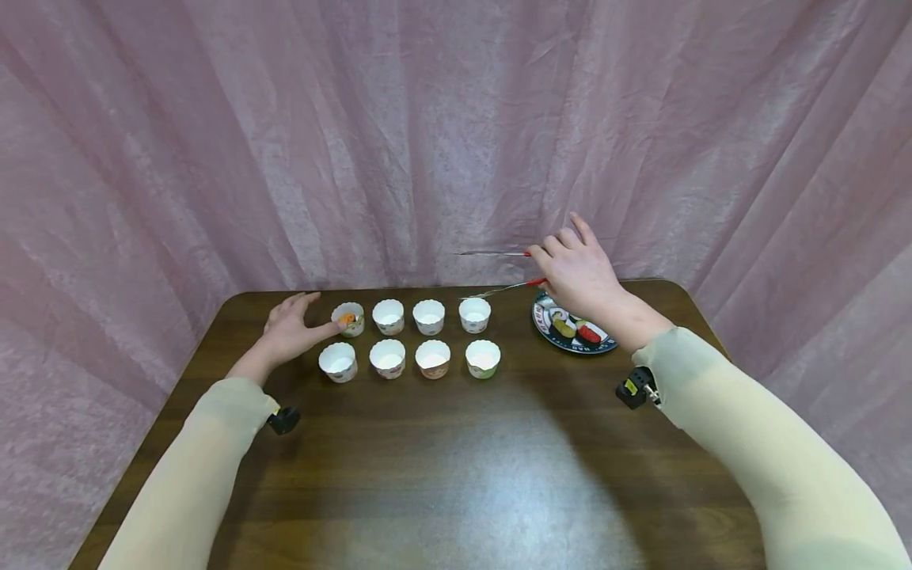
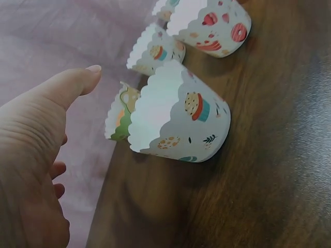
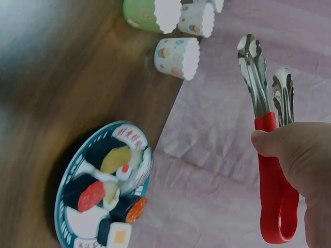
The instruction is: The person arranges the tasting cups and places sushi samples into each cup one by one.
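hanging backdrop: pink velvety curtain (image 1: 370,142), in folds, full width
table: dark brown wood-grain table (image 1: 427,467), in front of curtain
right hand (image 1: 580,273): gripping red-handled metal tongs (image 3: 269,191), index finger raised; held up near plate, tong arms spread, tips pointing left toward cups
left hand (image 1: 288,327): thumb and fingers well apart, holding nothing; thumb at far row's leftmost scalloped paper cup (image 1: 354,330), contact can't tell
plate: white plate with patterned teal rim (image 3: 83,222), table's right side
cups: eight printed scalloped paper cups (image 1: 389,374), upright, two rows of four, left to middle
sushi: red-topped black-sided piece (image 3: 91,196), yellow-topped and orange-topped pieces (image 3: 135,209) on plate
in leftmost far cup: small orange piece (image 1: 347,318)
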Demonstrator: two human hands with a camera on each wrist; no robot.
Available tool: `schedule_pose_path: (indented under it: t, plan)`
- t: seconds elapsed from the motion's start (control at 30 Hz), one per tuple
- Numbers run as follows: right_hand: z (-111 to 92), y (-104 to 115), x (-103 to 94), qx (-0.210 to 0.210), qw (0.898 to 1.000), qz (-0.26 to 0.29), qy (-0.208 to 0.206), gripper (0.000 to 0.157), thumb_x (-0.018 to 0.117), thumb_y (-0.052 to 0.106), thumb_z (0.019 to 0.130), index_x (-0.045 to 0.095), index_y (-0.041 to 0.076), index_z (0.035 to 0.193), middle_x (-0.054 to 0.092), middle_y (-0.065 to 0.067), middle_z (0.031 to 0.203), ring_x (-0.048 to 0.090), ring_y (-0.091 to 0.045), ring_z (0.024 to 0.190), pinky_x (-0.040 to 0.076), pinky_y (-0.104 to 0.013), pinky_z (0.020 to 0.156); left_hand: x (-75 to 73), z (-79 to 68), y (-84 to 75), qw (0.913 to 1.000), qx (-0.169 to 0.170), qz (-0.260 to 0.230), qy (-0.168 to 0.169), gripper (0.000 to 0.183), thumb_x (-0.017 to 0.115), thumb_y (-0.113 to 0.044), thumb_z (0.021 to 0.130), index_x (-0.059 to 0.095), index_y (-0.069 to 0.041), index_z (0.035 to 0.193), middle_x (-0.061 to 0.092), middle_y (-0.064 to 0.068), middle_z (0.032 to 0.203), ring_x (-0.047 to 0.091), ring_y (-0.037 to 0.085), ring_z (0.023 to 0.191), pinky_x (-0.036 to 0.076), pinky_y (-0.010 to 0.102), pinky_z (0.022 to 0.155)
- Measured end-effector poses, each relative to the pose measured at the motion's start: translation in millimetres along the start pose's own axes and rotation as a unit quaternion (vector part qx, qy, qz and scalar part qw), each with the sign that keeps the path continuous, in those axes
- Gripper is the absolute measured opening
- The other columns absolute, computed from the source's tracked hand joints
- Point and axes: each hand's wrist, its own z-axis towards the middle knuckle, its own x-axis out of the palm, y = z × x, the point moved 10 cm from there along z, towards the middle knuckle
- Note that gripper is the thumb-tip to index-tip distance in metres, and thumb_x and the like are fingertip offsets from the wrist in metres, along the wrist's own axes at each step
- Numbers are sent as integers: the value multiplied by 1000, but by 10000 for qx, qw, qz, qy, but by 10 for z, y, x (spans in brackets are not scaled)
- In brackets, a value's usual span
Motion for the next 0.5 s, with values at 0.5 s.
schedule_pose_path:
  t: [0.5]
  plan:
    - [-462,-252,11,138,9996,14,258,58,86,24,82,64,6,132,66,-15,115,51,-41,120,6,-58,123,-86,-229,-313,9946,675,63,-792,83,72,-54,92,42,-8,154,24,23,163,12,52,148,6,72,113]
